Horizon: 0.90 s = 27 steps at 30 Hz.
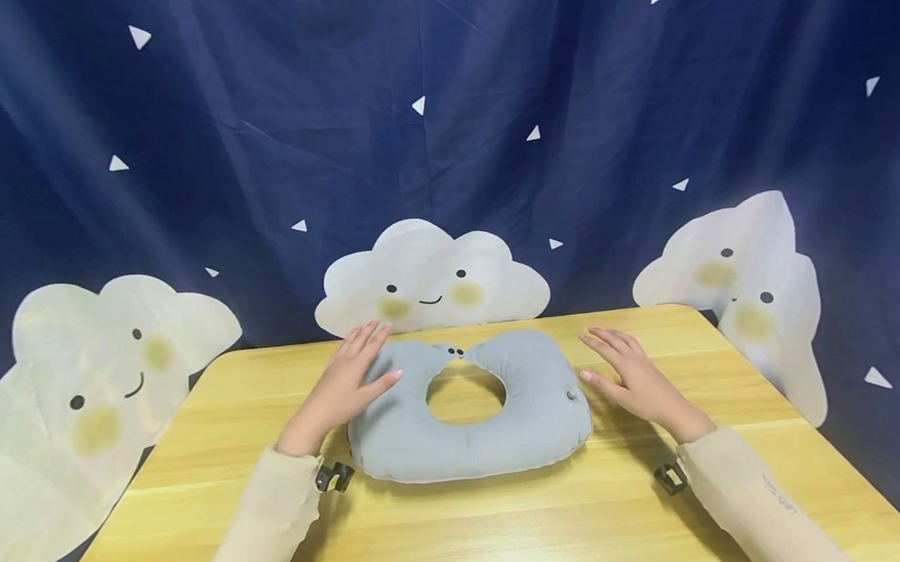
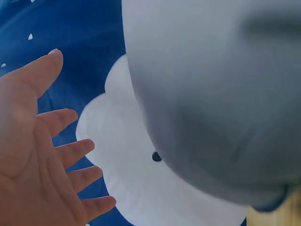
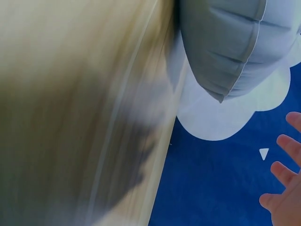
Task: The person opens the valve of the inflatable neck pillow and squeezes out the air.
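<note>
A grey inflated neck pillow (image 1: 471, 454) lies on the wooden table, its round hole in the middle and its two ends meeting at the back, where two dark snaps show. On its right end sits a small valve (image 1: 571, 395). My left hand (image 1: 345, 384) is spread over the pillow's left end; in the left wrist view its fingers are apart and hold nothing. To the right of the pillow, apart from it, my right hand (image 1: 635, 382) hovers above the table with fingers extended. The right wrist view shows the pillow's seamed edge (image 3: 235, 52) and my fingertips (image 3: 284, 174).
The light wooden table (image 1: 503, 527) has rounded back corners. Behind it hangs a dark blue curtain (image 1: 355, 111) with white triangles and smiling clouds, one cloud (image 1: 427, 273) right behind the pillow. A black wrist mount (image 1: 334, 477) is on each sleeve.
</note>
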Tool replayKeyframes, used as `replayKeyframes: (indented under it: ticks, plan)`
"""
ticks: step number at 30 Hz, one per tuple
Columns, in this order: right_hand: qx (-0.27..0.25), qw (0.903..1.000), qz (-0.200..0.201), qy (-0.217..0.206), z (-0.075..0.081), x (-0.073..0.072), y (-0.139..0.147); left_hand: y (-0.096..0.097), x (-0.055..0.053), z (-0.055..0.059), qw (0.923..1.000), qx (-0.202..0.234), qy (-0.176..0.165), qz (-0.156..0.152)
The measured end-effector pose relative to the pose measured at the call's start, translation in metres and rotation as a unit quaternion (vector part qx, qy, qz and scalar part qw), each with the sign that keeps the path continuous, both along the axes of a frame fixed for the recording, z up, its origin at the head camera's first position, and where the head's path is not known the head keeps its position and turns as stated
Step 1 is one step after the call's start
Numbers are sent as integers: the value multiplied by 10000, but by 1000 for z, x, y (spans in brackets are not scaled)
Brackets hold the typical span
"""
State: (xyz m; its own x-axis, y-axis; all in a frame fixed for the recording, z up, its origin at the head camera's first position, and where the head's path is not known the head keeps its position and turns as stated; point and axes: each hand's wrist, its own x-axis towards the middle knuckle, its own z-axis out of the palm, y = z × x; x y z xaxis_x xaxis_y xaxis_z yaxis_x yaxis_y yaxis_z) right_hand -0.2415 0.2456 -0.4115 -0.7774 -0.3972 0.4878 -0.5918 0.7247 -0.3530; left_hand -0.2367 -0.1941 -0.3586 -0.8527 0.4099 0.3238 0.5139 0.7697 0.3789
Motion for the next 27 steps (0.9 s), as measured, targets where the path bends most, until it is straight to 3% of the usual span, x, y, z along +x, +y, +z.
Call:
replayKeyframes:
  ticks: [5,20,27]
  plan:
    - [-162,9996,237,-48,-1,0,-3,9,6,1,9999,14,73,-119]
    - [-691,9938,679,-540,-5,5,-4,41,4,-1,9987,-23,121,-497]
    - [-876,9910,869,-525,-8,7,-6,59,4,-4,9975,-92,89,-700]
